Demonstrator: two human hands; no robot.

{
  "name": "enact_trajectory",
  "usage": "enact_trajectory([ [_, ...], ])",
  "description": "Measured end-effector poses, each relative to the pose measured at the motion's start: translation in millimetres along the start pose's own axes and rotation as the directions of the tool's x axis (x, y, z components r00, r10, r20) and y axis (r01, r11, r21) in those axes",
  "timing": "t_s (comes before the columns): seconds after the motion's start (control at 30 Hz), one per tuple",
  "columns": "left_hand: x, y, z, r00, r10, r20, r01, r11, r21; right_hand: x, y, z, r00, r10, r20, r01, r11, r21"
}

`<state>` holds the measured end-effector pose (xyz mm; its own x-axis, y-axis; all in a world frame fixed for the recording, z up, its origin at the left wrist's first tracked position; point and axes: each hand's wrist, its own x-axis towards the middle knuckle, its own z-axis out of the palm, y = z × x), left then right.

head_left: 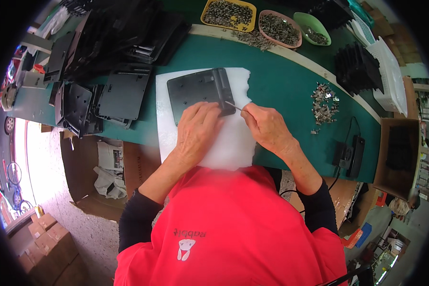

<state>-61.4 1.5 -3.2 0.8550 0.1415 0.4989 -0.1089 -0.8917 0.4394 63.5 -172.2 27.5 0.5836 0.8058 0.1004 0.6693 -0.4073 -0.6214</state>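
Note:
A dark grey flat plastic panel (198, 90) lies on a white foam sheet (233, 138) on the green table. My left hand (199, 128) rests palm-down on the panel's near right corner, pressing it. My right hand (267, 126) pinches a thin metal pin-like tool (233, 106) whose tip touches the panel's right edge, just beside my left fingers. Part of the panel's near edge is hidden under my left hand.
Stacks of black plastic panels (119, 90) crowd the left of the green table (291, 86). Yellow (228, 14), pink (280, 28) and green (312, 28) trays hold small metal parts. Loose metal pieces (323, 106) lie right; a black device (352, 155) and cardboard box (398, 157) sit beyond.

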Motion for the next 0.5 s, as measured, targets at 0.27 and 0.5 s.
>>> enact_trajectory([
  [0.27, 16, 13, 4, 0.983, -0.183, 0.006, 0.182, 0.982, 0.055, 34, -3, -11, 0.967, -0.099, 0.234, 0.146, 0.971, -0.191],
  [0.5, 16, 11, 8, 0.982, -0.177, -0.072, 0.181, 0.982, 0.056, 40, 4, -13, 0.968, -0.081, 0.239, 0.118, 0.982, -0.148],
])
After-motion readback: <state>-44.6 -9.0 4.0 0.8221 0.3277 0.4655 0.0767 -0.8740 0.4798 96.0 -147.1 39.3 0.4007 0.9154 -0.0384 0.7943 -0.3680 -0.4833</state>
